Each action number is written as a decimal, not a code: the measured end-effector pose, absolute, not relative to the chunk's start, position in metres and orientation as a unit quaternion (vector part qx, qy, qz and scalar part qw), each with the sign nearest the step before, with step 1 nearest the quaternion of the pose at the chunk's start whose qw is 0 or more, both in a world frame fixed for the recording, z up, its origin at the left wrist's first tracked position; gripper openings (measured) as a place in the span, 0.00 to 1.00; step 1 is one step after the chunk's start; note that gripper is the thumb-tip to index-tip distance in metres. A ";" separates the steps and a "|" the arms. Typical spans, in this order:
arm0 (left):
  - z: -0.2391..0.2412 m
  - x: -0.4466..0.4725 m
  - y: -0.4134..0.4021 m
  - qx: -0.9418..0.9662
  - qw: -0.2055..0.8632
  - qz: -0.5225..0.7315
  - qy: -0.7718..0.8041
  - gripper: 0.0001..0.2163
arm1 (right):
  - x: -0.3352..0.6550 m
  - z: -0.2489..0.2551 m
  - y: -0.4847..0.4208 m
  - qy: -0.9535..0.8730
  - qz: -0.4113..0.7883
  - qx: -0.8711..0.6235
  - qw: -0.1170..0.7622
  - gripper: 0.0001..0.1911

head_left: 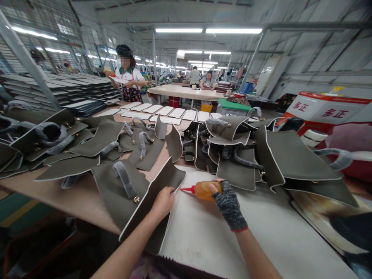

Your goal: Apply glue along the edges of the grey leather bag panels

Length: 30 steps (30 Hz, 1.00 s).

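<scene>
Amber glue bottle (205,190), red nozzle, perhaps half-full.

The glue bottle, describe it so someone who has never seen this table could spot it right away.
Start at the white sheet covering the near end of the long table. Just above its upper edge, the gloved right hand grips a small orange squeeze bottle lying sideways, red nozzle pointing left toward the bare left hand. It is the only bright orange thing among the grey bag panels.
</scene>
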<state>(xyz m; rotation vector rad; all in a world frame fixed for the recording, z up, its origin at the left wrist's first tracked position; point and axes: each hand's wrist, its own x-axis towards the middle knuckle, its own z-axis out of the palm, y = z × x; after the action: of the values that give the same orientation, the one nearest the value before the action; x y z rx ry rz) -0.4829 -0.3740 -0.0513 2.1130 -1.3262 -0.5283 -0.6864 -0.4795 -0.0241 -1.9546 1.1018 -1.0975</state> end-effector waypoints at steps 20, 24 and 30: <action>-0.054 -0.485 -0.371 0.790 0.288 -0.184 -0.509 0.13 | -0.704 -0.024 -0.427 0.419 -0.374 -0.725 0.398 0.15; -0.050 -0.488 -0.370 0.794 0.275 -0.181 -0.511 0.13 | -0.710 -0.022 -0.416 0.410 -0.362 -0.728 0.412 0.14; -0.046 -0.490 -0.369 0.797 0.265 -0.174 -0.514 0.13 | -0.717 -0.019 -0.401 0.401 -0.344 -0.729 0.435 0.13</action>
<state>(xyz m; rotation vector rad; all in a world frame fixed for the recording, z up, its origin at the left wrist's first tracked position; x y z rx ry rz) -0.4897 -0.3693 -0.0457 2.1549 -1.3884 -0.4702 -0.7166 -0.4015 -0.0190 -1.8162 0.9974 -0.8565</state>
